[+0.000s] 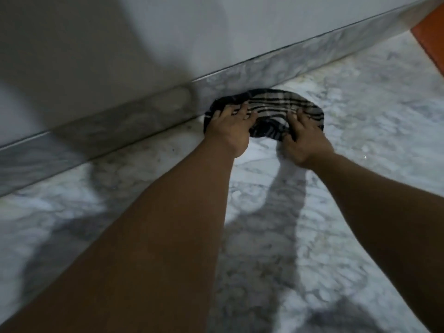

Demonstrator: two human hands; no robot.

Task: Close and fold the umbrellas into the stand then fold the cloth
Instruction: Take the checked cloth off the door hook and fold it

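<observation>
Left hand (pixel 229 126): laid palm down on the left part of the cloth (pixel 283 105), fingers spread and slightly curled over its dark edge; whether the fabric is pinched cannot be told. Right hand (pixel 304 138): set on the right, near part of the cloth, fingers splayed, tips pressed into the fabric; a pinch cannot be confirmed here either. Both forearms are bare and are extended forward from the lower edge of the view.

Cloth: dark with pale stripes, bunched into a rounded heap. It is found on the floor (pixel 360 188), its far edge touching or just beside the skirting (pixel 144 111).

Floor: grey-white marble, crossed by shadows of the arms.

Skirting: matching marble, run along the foot of the wall (pixel 216 27).

Wall: plain, pale, shadowed at the left.

Orange surface (pixel 430 34): seen at the upper right corner, well apart from the cloth; its nature cannot be told.
</observation>
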